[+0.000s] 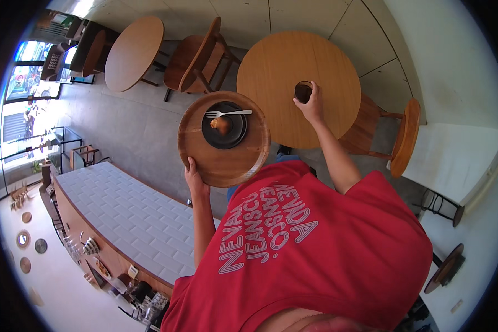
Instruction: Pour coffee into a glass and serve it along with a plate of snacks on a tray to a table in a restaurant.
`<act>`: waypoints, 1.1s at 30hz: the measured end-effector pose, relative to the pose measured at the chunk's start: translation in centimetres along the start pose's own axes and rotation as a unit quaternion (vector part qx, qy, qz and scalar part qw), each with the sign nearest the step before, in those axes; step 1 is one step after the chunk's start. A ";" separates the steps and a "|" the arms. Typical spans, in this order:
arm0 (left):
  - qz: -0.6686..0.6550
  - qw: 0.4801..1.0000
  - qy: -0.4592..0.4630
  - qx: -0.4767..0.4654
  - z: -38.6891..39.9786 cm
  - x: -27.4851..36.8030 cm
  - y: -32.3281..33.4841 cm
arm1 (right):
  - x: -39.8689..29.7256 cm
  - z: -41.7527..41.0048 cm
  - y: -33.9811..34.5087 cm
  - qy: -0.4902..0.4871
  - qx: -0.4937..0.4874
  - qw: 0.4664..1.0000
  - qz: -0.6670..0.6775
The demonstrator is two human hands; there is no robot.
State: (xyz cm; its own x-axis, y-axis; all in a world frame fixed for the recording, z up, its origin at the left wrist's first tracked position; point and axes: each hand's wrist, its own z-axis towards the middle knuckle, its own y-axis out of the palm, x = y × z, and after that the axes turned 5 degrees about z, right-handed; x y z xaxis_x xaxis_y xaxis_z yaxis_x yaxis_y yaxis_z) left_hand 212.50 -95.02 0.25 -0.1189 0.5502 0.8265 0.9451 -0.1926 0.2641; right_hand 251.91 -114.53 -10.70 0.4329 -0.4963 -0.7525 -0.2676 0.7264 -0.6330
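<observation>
My left hand [197, 179] grips the near left rim of a round wooden tray [193, 145], which I hold up beside the table. On the tray lies a black plate [232, 141] with a partly eaten piece of brown food [220, 125], perhaps pastry. A metal fork [234, 112] rests across the plate's far part. My right hand [311, 103] is closed around a glass of dark drink [303, 92] at the middle of a round wooden table [282, 62]. Whether the glass base touches the tabletop is hard to tell.
One wooden chair [199, 58] stands left of the table, another [404, 137] to its right. A second round table [137, 54] is farther left. A white-tiled counter [133, 207] runs along my left, with glassware [153, 307] on its top. Grey floor [124, 120] stretches towards the windows.
</observation>
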 end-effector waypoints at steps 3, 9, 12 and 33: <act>0.009 1.000 -0.017 -0.006 1.4 0.8 0.8 | 0.2 -1.0 -0.2 0.005 0.017 1.000 0.003; 0.015 0.999 -0.031 -0.036 4.4 1.6 1.6 | 1.0 -2.5 0.3 -0.001 0.043 0.999 0.014; 0.018 0.998 -0.034 -0.057 5.7 1.8 2.1 | 1.4 -3.1 0.6 -0.021 0.062 0.998 0.015; -0.016 0.994 -0.026 -0.101 8.9 0.5 4.7 | -19.6 -4.7 0.7 0.318 -0.239 0.819 0.414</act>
State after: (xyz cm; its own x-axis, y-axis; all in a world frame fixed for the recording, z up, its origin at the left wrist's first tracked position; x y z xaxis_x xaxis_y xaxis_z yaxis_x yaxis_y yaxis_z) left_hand 219.61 -88.39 -2.54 -0.1272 0.5992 0.7904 0.8598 -0.3308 0.3891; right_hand 239.24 -106.52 2.71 -0.5623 -0.1855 -0.8059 -0.6143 0.7461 0.2569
